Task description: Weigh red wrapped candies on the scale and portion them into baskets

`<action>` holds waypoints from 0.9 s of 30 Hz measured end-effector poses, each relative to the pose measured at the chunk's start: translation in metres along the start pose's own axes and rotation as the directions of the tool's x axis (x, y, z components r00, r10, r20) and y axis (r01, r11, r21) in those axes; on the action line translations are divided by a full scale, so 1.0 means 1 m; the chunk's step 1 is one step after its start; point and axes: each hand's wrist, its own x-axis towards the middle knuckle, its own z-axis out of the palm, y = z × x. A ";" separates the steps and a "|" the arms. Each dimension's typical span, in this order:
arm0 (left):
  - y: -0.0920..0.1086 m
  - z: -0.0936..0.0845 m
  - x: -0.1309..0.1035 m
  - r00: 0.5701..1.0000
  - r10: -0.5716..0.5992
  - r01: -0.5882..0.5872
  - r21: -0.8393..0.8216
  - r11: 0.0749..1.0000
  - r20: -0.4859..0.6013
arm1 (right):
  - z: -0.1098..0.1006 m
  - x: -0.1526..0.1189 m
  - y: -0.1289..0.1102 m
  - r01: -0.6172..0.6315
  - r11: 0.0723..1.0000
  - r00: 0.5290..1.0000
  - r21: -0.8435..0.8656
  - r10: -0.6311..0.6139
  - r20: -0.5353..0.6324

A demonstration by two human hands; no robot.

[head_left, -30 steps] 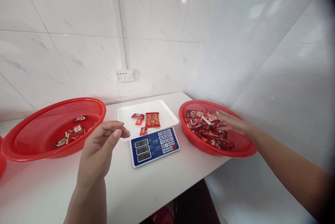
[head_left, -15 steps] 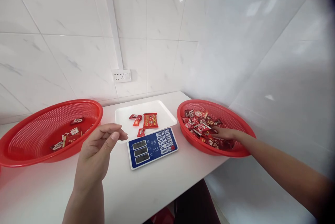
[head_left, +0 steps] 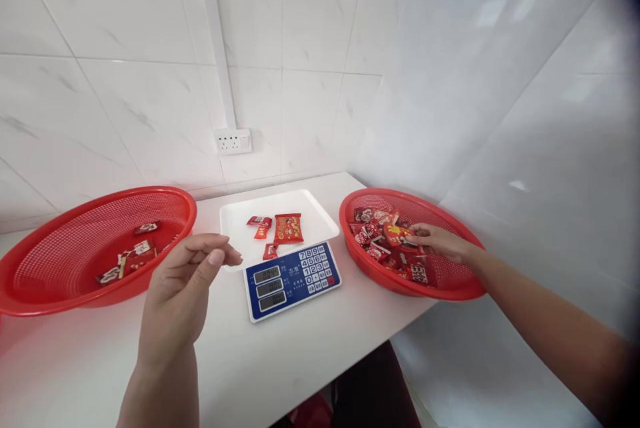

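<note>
At right of frame, the right hand (head_left: 437, 241) pinches a red packet (head_left: 399, 236) inside the right basket (head_left: 453, 288), close to the wall. Left of centre, the left hand (head_left: 183, 288) hovers loosely curled, holding nothing, over bare tabletop (head_left: 300, 348) beside the scale (head_left: 293, 278).

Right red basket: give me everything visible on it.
The right red basket is a shallow round bowl of what looks like red plastic mesh with a solid rim. It sits level on the white table near its right edge, apart from the scale. It holds a loose pile of small red and white snack packets, mostly in its left half. The right hand reaches in over the near rim, its fingers on a packet.
</note>
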 end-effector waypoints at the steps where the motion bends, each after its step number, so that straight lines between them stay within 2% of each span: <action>1: 0.000 0.000 0.000 1.000 -0.002 0.002 -0.004 1.000 0.000 | -0.002 0.000 -0.001 -0.003 0.998 1.000 0.060 0.004 -0.010; 7: 0.000 0.000 0.000 1.000 0.001 -0.001 -0.013 1.000 0.006 | -0.014 0.000 -0.007 -0.001 0.977 0.993 0.214 0.027 -0.118; 14: 0.000 0.001 0.000 1.000 -0.007 0.007 -0.003 1.000 0.003 | -0.021 -0.003 -0.014 -0.003 0.977 0.975 0.215 0.051 -0.215; 18: -0.003 0.002 0.001 1.000 -0.003 0.003 -0.002 1.000 0.007 | -0.015 0.007 -0.022 -0.013 0.995 0.970 0.095 0.036 -0.242; 22: -0.004 0.002 0.001 1.000 -0.014 0.014 -0.002 1.000 0.025 | 0.007 0.032 -0.035 -0.049 0.991 0.975 -0.126 0.020 -0.221; 27: -0.003 0.001 0.000 1.000 -0.001 0.002 -0.011 1.000 0.031 | 0.040 0.054 -0.040 -0.133 0.889 0.978 -0.438 0.047 -0.203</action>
